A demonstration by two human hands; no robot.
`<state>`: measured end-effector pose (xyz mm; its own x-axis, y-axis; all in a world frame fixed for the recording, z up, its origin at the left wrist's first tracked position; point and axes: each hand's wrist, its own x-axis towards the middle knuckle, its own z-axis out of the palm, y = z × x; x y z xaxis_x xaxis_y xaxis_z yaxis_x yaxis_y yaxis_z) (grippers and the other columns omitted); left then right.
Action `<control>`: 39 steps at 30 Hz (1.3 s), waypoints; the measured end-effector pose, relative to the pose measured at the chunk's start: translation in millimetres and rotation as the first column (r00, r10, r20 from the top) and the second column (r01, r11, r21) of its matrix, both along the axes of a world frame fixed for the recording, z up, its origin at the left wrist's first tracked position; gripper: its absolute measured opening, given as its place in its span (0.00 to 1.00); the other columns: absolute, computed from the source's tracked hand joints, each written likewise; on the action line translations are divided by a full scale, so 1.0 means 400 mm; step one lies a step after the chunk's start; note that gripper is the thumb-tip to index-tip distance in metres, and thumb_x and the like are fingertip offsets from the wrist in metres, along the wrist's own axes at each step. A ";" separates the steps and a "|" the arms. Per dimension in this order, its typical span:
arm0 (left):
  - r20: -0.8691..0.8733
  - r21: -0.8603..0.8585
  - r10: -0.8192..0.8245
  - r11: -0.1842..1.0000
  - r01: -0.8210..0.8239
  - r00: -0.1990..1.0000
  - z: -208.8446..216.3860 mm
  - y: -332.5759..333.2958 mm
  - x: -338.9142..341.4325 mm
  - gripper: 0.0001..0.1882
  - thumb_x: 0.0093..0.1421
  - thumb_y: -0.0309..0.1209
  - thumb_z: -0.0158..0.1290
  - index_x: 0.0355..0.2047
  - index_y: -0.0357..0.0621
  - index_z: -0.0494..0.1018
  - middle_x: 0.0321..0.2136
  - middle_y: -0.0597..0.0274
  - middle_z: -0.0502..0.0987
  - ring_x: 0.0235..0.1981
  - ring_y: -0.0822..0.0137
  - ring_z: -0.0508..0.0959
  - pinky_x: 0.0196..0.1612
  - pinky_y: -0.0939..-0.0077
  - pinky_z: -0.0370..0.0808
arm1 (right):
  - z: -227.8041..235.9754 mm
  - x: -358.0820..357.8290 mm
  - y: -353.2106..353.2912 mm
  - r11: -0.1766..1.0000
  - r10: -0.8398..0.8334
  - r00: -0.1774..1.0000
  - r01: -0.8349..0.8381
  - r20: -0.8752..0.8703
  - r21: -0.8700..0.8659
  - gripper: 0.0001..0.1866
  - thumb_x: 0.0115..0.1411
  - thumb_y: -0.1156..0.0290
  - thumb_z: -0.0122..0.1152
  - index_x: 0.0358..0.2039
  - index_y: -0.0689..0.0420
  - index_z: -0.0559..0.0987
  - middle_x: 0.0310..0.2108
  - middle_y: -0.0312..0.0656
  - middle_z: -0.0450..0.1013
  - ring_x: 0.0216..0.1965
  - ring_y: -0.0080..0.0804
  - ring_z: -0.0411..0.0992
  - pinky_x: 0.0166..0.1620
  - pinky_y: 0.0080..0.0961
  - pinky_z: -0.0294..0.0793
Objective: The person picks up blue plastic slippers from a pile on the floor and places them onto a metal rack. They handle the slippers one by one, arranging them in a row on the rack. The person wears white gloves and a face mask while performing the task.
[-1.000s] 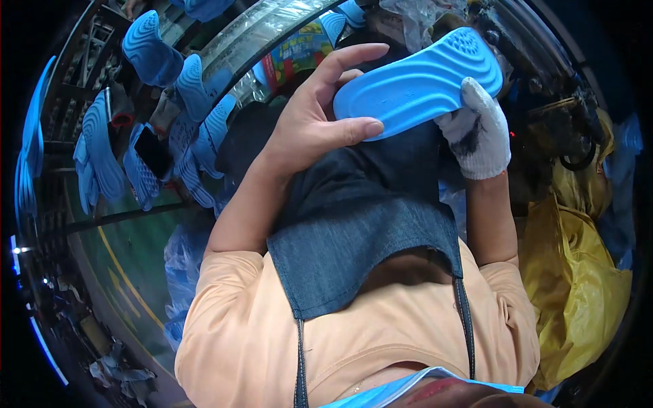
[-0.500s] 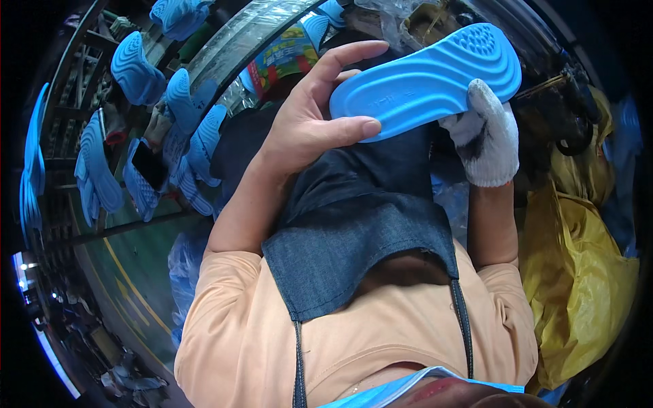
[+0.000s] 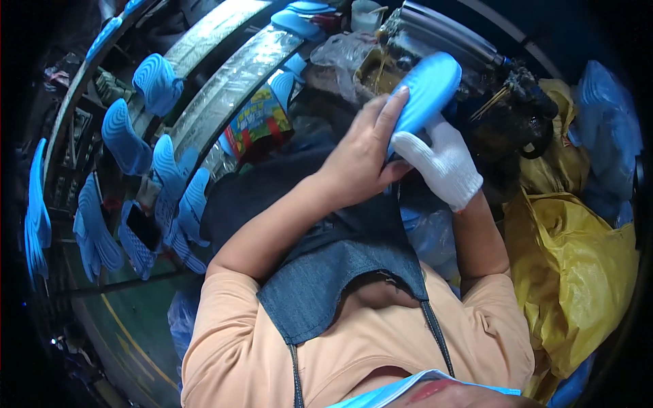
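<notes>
A blue insole [image 3: 430, 88] with wavy ridges is tilted up on edge between my hands, its outline smeared by motion. My bare left hand [image 3: 371, 146] grips its near left side, with the fingers along one face and the thumb below. On my right hand [image 3: 445, 163] is a white knitted glove. That hand holds the insole's lower right side; its thumb points toward my left hand, and the insole partly hides its other fingers.
Several blue insoles [image 3: 122, 139] stand on the rack at left, near a dark phone [image 3: 143, 226]. A colourful box [image 3: 257, 126] sits before the clear-wrapped rail [image 3: 231, 78]. Beyond my hands is a machine with a shiny metal roller [image 3: 452, 34]; a yellow sack [image 3: 578, 272] lies right.
The insole has turned from lying broad and nearly level to tilted on edge. My hands have come closer together, and the left has moved right. The whole view has shifted too.
</notes>
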<state>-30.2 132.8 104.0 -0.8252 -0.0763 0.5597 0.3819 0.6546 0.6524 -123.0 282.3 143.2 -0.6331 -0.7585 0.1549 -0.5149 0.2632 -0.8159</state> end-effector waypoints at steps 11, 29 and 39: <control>-0.239 0.961 -0.765 -0.273 0.035 0.597 0.025 -0.002 -0.218 0.25 0.66 0.37 0.41 0.55 0.26 0.61 0.47 0.34 0.73 0.44 0.48 0.79 0.44 0.59 0.81 | 0.244 -0.138 0.166 0.961 -0.188 0.980 0.169 -0.067 -0.220 0.19 0.66 0.58 0.53 0.49 0.59 0.73 0.39 0.39 0.76 0.36 0.22 0.74 0.41 0.19 0.72; 0.412 0.911 -0.506 0.212 -0.354 0.758 -0.296 -0.260 -0.038 0.13 0.65 0.38 0.50 0.45 0.45 0.69 0.36 0.62 0.76 0.35 0.70 0.77 0.40 0.73 0.77 | 0.315 -0.665 -0.138 0.655 0.123 0.988 -0.151 0.093 0.740 0.29 0.59 0.51 0.58 0.58 0.53 0.72 0.51 0.42 0.72 0.50 0.34 0.70 0.53 0.32 0.69; 0.445 0.888 -0.434 0.327 -0.324 0.783 -0.322 -0.345 0.005 0.13 0.66 0.37 0.48 0.46 0.44 0.70 0.35 0.64 0.76 0.34 0.74 0.76 0.38 0.80 0.74 | 0.349 -0.665 -0.289 0.643 0.189 0.863 0.252 -0.468 0.723 0.18 0.51 0.73 0.52 0.43 0.62 0.78 0.33 0.44 0.76 0.38 0.33 0.74 0.43 0.30 0.73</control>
<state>-28.1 -5.2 -24.9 -0.9186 -0.1370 -0.3706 -0.2589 -0.4996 0.8266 -388.9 166.6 282.7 -0.6694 -0.7223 -0.1735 -0.7354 0.6774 0.0176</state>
